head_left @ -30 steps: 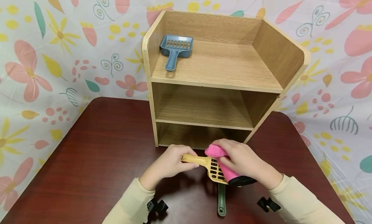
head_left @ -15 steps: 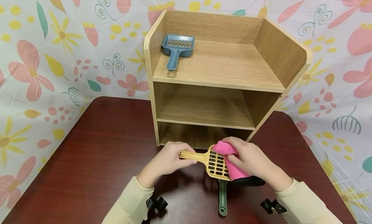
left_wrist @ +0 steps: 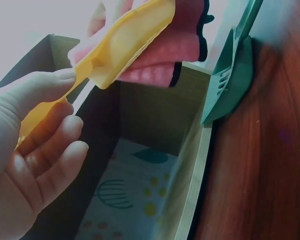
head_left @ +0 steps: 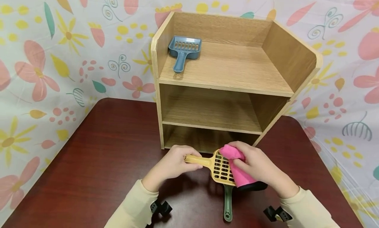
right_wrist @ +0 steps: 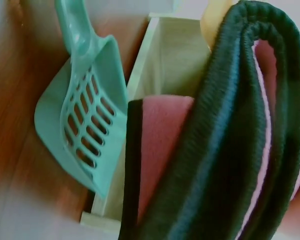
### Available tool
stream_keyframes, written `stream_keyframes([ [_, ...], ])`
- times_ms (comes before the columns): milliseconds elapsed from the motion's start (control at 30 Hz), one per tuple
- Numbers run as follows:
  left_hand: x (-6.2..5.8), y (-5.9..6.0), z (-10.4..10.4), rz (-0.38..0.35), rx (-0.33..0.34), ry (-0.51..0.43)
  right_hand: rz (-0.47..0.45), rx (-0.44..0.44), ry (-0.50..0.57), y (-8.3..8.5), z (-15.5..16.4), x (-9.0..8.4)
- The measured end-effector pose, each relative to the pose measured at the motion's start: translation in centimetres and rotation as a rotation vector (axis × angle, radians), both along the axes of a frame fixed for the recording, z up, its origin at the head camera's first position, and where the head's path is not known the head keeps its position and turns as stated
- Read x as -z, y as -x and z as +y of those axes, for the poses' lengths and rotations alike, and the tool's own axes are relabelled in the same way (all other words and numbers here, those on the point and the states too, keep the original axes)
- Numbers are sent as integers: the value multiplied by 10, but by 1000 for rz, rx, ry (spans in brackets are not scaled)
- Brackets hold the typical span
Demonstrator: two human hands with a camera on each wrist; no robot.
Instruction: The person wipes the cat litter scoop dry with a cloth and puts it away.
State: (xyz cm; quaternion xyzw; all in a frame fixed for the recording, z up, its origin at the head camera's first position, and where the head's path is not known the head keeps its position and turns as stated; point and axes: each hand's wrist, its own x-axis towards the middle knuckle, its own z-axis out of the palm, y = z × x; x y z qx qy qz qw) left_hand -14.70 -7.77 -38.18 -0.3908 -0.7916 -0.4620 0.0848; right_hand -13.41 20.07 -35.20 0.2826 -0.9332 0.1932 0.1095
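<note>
My left hand (head_left: 176, 164) grips the handle of a yellow slotted litter scoop (head_left: 205, 161), its head pointing right above the table. In my right hand (head_left: 256, 162) is a bunched pink cloth (head_left: 241, 175) with black edging, pressed against the right side of the scoop's head. The left wrist view has my thumb and fingers around the scoop (left_wrist: 102, 65), the pink cloth (left_wrist: 160, 55) behind it. Below the yellow scoop lies a green litter scoop (head_left: 228, 205), its head mostly hidden in the head view; the right wrist view shows the slotted head of this green scoop (right_wrist: 107, 155).
A wooden shelf unit (head_left: 222, 88) stands behind my hands on the dark red table (head_left: 112, 139). On its top level, at the left, sits a blue litter scoop (head_left: 185, 50). A floral curtain (head_left: 74, 63) hangs around the back and sides.
The right hand and cloth have shifted right across the yellow scoop's head, uncovering more slots. The left hand keeps its hold on the handle. The head view has drifted slightly.
</note>
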Motion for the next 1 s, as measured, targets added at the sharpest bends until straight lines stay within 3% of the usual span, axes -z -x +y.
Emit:
stream_keyframes([
  [200,3,-1,5,22,42,13,11,-63,-32,0,-13,2],
  [367,5,-1,5,58,38,20,54,-83,-66,1,-19,2],
  [533,6,0,4,83,7,14,92,-42,-92,3,-17,3],
  [1000,3,2,-1,105,-32,-5,67,71,-66,0,-1,4],
])
